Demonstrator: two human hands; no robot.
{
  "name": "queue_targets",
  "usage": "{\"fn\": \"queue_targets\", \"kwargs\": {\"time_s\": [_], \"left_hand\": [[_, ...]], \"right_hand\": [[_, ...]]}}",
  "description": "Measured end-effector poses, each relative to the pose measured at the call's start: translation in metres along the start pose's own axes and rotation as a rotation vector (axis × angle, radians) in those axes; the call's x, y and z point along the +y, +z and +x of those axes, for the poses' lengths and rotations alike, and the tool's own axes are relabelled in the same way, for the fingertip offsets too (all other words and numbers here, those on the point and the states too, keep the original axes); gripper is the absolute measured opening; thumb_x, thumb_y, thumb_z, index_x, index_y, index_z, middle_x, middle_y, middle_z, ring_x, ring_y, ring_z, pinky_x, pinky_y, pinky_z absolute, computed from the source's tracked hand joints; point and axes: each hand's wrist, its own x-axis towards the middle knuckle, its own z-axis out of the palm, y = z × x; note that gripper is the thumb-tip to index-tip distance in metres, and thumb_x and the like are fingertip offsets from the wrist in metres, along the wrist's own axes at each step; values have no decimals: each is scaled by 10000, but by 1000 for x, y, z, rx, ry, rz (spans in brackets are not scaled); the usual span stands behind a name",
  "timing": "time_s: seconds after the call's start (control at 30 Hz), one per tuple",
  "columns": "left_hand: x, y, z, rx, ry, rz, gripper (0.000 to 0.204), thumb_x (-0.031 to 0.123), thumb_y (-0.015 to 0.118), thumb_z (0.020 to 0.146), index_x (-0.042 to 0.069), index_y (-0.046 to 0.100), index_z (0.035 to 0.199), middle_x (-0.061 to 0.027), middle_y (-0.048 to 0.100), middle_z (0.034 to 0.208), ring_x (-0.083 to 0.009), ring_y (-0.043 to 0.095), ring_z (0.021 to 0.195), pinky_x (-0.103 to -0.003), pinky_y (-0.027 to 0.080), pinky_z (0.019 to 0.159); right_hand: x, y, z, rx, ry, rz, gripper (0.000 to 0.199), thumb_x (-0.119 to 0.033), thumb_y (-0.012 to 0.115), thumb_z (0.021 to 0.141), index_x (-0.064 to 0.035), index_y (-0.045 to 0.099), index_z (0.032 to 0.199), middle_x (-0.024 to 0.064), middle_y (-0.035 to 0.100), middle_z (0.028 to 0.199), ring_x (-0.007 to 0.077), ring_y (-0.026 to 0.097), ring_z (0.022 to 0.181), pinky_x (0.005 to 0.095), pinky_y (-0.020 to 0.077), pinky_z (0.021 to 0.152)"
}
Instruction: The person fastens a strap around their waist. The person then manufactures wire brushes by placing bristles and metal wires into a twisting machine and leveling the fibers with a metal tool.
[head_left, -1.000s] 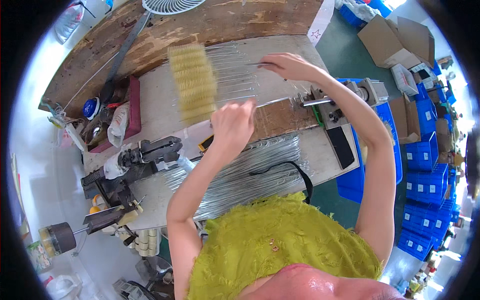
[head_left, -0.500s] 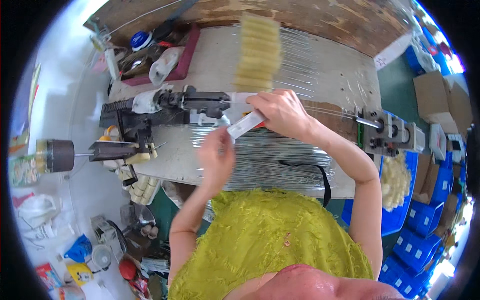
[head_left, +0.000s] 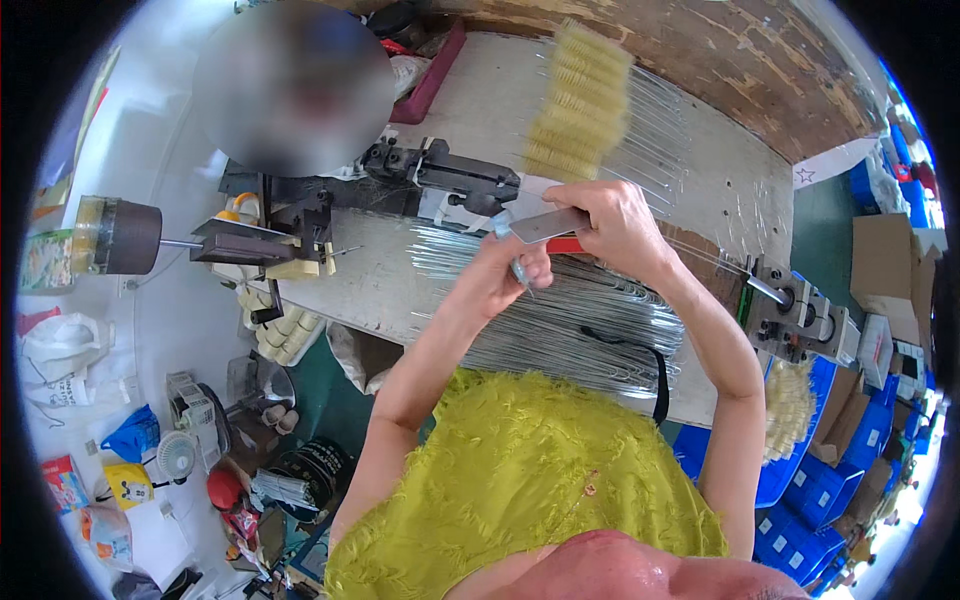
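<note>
My right hand (head_left: 622,228) grips a flat metal blade (head_left: 548,226), which points left toward the thumb of my left hand. My left hand (head_left: 497,278) is curled in front of the bench machine, its thumb tip close to the blade's end. Grey-blue wraps show on its thumb and a finger; whatever its fingers hold I cannot make out. Beyond both hands lies the black clamp head (head_left: 475,180) of the machine. A red strip (head_left: 565,244) shows under the blade. Nearer me, a thick bundle of thin metal wires (head_left: 590,320) lies across the bench.
Finished yellow bristle brushes (head_left: 580,100) with wire stems lie at the back. On the right stands a metal spindle fixture (head_left: 795,305). A motor-like cylinder (head_left: 118,235) sits at left. Blue bins (head_left: 800,540) line the right side. A blurred patch hides the upper left.
The view has shifted and turned. The blade has tilted from steeply slanting to nearly level. My left hand has turned, showing its curled fingers and wraps. My right hand keeps its grip.
</note>
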Motion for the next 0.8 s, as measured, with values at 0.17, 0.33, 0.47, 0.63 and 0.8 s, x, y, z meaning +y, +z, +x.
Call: {"fn": "queue_targets", "kwargs": {"time_s": [0.17,0.33,0.47,0.63,0.8], "left_hand": [[2,-9,1,419,89,629,75,18,521,840,-9,511,909,-60,527,662,-108,477,482,-284,363,391],[21,-19,-28,164,115,757,247,55,618,819,-3,483,1018,-83,585,748,-148,581,645,-281,457,538],[81,-83,-124,676,312,250,267,328,529,906,76,510,992,-36,573,756,-133,549,640,-250,420,543],[105,-97,-147,592,327,328,214,313,468,936,113,497,865,26,427,627,-68,365,489,-210,269,437],[72,-69,-147,766,245,377,241,223,429,931,146,364,712,72,271,549,-34,249,433,-203,175,387]], "right_hand": [[-2,-3,-1,-42,-34,-28,310,31,591,689,-31,632,990,166,645,880,336,621,792,367,501,699],[-21,-22,-24,-18,-383,-190,441,21,642,646,-74,594,1074,113,577,1044,298,591,856,375,488,722],[8,-14,-75,-92,-299,-279,498,31,650,628,-82,582,1108,88,552,1085,275,574,899,376,479,765],[31,15,-66,87,-71,-436,525,19,658,605,-34,543,1115,114,546,1087,302,556,900,388,472,795],[49,14,-78,75,69,-558,365,36,600,675,11,521,1030,150,556,1042,349,548,889,417,451,835]]}}
